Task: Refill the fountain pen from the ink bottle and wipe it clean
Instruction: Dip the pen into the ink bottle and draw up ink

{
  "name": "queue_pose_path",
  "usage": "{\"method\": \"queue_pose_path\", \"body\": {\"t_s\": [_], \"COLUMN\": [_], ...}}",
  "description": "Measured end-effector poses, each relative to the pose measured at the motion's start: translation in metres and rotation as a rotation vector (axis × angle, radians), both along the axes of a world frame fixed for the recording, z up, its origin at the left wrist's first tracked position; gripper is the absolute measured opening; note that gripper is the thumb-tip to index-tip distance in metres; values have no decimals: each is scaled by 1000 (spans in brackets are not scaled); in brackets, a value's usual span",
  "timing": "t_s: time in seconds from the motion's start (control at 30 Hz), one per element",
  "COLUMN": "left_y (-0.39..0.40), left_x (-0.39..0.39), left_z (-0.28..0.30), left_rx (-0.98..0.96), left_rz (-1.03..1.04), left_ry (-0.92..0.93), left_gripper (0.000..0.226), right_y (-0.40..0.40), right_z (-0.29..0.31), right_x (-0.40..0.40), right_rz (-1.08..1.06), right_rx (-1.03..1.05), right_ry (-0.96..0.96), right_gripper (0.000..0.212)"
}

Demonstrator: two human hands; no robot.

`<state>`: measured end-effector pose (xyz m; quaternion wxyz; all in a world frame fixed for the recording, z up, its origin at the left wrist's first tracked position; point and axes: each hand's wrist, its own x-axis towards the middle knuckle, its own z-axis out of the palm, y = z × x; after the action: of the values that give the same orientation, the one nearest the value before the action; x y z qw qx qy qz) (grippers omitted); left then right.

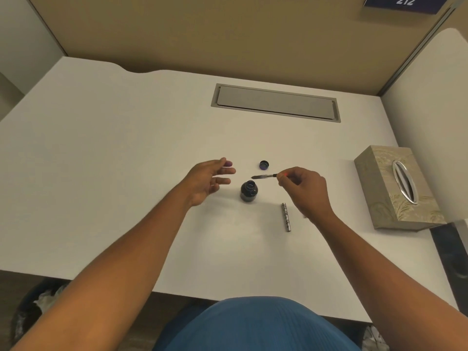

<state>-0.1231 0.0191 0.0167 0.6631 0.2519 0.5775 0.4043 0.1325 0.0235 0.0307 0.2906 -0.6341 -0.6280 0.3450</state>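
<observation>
A dark ink bottle [249, 190] stands uncapped on the white desk [126, 173]. Its cap [264, 164] lies just beyond it, open side up. My right hand [305, 188] pinches the thin inner section of the fountain pen [264, 176], tip pointing left, hovering just above and right of the bottle's mouth. The pen's patterned metal barrel [286, 216] lies on the desk to the bottle's right, nearer me. My left hand [210, 182] hovers left of the bottle with fingers spread and nothing in it. A small purple object [229, 163] peeks out behind its fingertips.
A patterned tissue box [395, 188] with a metal-rimmed slot sits at the desk's right side. A grey cable hatch [276, 102] is set into the desk farther back. Partition walls enclose the back and right. A bin with a liner [38, 307] stands under the desk's left front.
</observation>
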Motion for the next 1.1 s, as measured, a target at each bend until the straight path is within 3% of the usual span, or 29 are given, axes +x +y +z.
{"method": "queue_pose_path", "body": {"t_s": [0.13, 0.27, 0.6, 1.1], "left_y": [6, 9, 20, 24], "left_x": [6, 13, 11, 16], "left_z": [4, 2, -5, -8], "left_rx": [74, 69, 83, 178], "left_rz": [-137, -263, -208, -385], "left_ry": [184, 229, 238, 344], "left_gripper": [23, 20, 19, 26], "right_y": [8, 16, 19, 38], "right_z": [3, 6, 22, 12], "right_x": [-4, -9, -15, -45], "right_rz": [93, 175, 271, 357], "right_rx": [33, 50, 102, 121], "right_ry": [-162, -265, -415, -432], "right_gripper": [14, 14, 11, 29]}}
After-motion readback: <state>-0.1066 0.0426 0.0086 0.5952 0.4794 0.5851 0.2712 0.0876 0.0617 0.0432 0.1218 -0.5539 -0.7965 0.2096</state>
